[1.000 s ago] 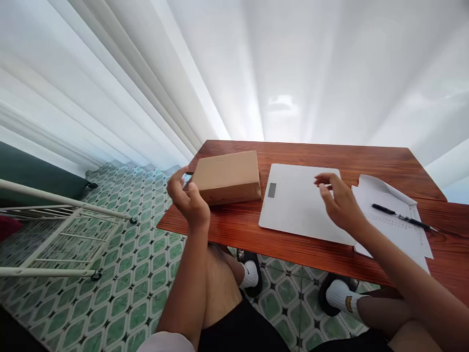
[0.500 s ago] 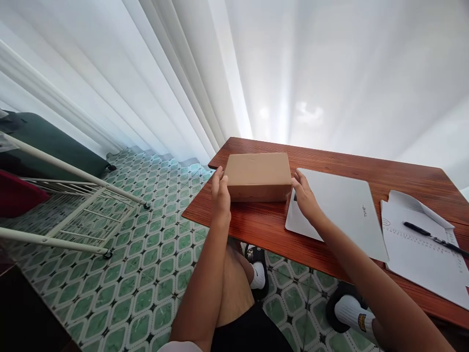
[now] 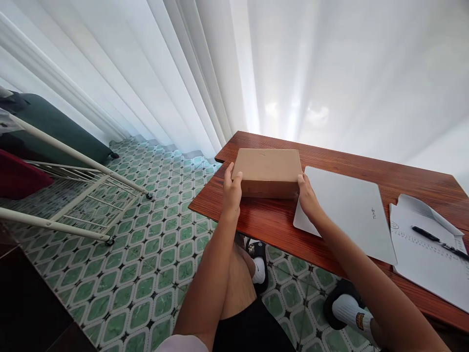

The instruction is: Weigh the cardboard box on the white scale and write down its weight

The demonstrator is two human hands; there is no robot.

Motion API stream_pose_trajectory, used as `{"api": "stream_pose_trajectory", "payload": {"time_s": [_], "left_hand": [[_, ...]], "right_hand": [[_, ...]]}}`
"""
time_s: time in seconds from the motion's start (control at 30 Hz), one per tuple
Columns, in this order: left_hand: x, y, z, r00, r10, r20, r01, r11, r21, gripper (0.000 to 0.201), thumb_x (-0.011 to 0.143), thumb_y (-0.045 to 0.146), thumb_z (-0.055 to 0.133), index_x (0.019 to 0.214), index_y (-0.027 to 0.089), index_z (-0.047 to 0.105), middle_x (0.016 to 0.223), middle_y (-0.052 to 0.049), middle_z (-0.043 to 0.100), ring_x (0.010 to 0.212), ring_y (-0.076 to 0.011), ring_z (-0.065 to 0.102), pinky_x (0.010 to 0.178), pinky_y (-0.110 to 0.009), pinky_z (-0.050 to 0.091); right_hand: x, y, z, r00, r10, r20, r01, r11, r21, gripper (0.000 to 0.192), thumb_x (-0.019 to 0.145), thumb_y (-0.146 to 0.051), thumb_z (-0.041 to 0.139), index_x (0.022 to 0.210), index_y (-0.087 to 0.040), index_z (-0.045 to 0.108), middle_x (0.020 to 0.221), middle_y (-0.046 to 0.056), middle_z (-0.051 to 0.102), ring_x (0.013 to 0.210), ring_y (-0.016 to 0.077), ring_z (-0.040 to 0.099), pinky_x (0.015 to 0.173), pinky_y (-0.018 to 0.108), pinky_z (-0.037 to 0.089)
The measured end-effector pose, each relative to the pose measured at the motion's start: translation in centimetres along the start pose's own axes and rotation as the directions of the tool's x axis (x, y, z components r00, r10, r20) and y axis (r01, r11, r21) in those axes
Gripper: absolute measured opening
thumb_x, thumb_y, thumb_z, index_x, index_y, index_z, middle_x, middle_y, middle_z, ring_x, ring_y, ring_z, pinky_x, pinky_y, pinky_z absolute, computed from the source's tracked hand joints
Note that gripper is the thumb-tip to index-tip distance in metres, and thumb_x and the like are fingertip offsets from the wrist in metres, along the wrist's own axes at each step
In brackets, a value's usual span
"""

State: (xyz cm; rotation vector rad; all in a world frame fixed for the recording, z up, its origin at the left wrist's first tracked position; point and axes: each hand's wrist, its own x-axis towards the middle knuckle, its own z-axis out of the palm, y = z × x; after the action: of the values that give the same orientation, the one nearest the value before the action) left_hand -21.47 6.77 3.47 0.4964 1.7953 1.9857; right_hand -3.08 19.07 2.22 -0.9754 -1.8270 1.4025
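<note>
A closed brown cardboard box [image 3: 269, 165] lies near the left end of the reddish wooden table [image 3: 264, 220]. My left hand [image 3: 232, 190] grips its left side, thumb at the near corner and fingers along the side. At the opposite side, my right hand [image 3: 308, 196] has its thumb on the near right corner; its other fingers are partly hidden behind the box. Both hands are closed on the box between them. Just right of it is a closed silver laptop [image 3: 348, 210], which my right forearm passes over.
Papers with writing [image 3: 428, 259] and a black pen [image 3: 425, 232] lie on the table's right part. White curtains [image 3: 330, 73] hang behind. A white wheeled rack [image 3: 84, 195] stands on the tiled floor at left, with a dark green case [image 3: 62, 124] beyond it.
My hands have closed in from beside the box and now hold both its sides. The whole view has shifted slightly, so the table and box appear further right.
</note>
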Motion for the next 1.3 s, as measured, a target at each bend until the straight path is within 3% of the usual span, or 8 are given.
{"api": "stream_pose_trajectory", "payload": {"time_s": [0.43,0.83,1.1,1.3], "left_hand": [[0.1,-0.4,0.1,1.0,-0.018,-0.014,0.018,1.0,-0.014,0.056,0.098,0.027,0.054,0.153,0.027,0.045,0.156,-0.003,0.046,0.14,-0.0234,0.047,0.113,-0.035,0.045],[-0.1,-0.1,0.2,0.999,-0.021,-0.029,0.021,1.0,-0.021,0.058,0.095,0.027,0.056,0.152,0.025,0.046,0.156,-0.005,0.046,0.142,-0.0255,0.046,0.118,-0.037,0.04],[0.1,-0.2,0.0,0.999,0.022,-0.047,-0.025,0.998,-0.059,0.058,0.094,0.025,0.055,0.151,0.022,0.048,0.156,-0.005,0.046,0.142,-0.0232,0.046,0.119,-0.033,0.038],[0.3,-0.3,0.0,0.998,0.016,-0.057,-0.022,0.994,-0.105,0.058,0.092,0.024,0.054,0.149,0.024,0.049,0.153,-0.006,0.049,0.14,-0.0247,0.048,0.118,-0.038,0.041]], "right_hand": [[0.0,-0.2,0.2,1.0,-0.017,-0.003,0.017,1.0,-0.006,0.058,0.105,-0.058,0.027,0.152,-0.028,0.043,0.161,0.005,0.042,0.15,0.0247,0.035,0.127,0.048,0.026],[0.0,-0.4,0.3,0.998,-0.06,0.008,0.06,0.998,-0.034,0.062,0.105,-0.06,0.025,0.156,-0.029,0.04,0.161,0.003,0.041,0.152,0.0246,0.032,0.129,0.048,0.022],[0.1,-0.8,0.6,0.999,-0.027,0.019,0.027,1.0,-0.01,0.058,0.105,-0.051,0.027,0.155,-0.027,0.042,0.161,0.003,0.042,0.151,0.0249,0.034,0.129,0.049,0.023],[-0.2,-1.4,0.5,0.996,-0.073,0.045,0.072,0.997,0.004,0.058,0.103,-0.051,0.032,0.156,-0.028,0.041,0.16,0.003,0.043,0.151,0.025,0.033,0.129,0.048,0.023]]}}
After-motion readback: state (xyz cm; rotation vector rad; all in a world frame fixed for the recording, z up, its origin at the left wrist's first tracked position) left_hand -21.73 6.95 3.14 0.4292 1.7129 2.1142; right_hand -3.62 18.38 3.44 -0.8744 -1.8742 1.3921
